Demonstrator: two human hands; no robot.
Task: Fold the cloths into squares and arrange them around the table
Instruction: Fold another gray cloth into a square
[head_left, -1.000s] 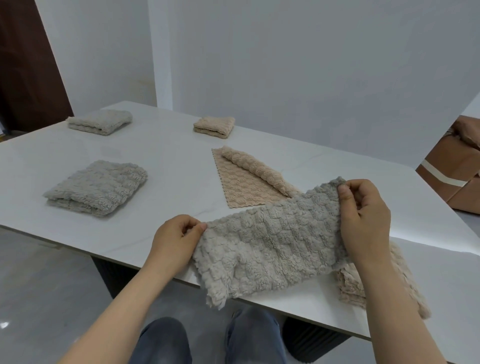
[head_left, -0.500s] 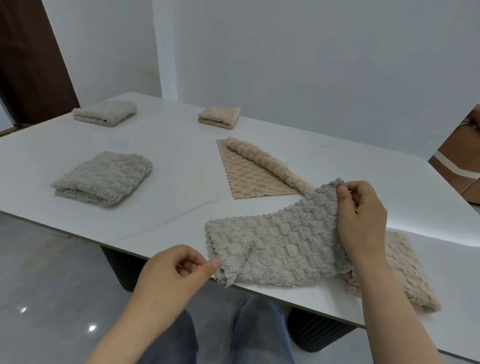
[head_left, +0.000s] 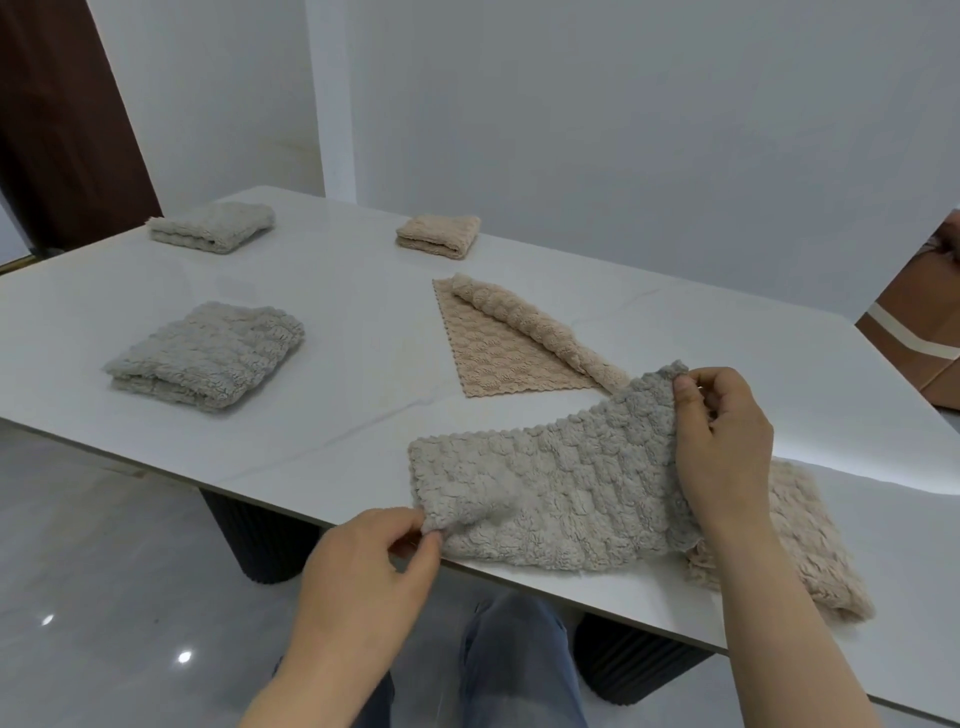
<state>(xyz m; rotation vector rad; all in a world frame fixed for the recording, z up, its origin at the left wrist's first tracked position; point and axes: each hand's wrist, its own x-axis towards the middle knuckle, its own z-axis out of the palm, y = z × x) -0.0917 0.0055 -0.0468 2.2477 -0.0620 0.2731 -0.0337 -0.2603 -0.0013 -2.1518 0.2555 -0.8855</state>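
I am looking down on a white stone-look table (head_left: 363, 291) against a bare pale wall, and the grey cloth (head_left: 545, 483) is lying as a long strip along the 6 o'clock edge. The left hand (head_left: 363, 577) is pinching its near-left corner between thumb and fingers. The right hand (head_left: 727, 447) is pinching the far-right corner and holding it raised off the top. I am judging this to be the halving fold, so I am planning to keep the strip taut, carry one end squarely over the other and match the scalloped edges before pressing. The pile looks springy and the near edge is sitting close to the rim. Three folded squares (head_left: 208, 358) are sitting at 9, 10 and 12 o'clock, and an open beige cloth (head_left: 498, 348) is lying at 1 o'clock. As for containers, I am seeing only a taped brown box (head_left: 914, 332) at 3 o'clock, its contents hidden.
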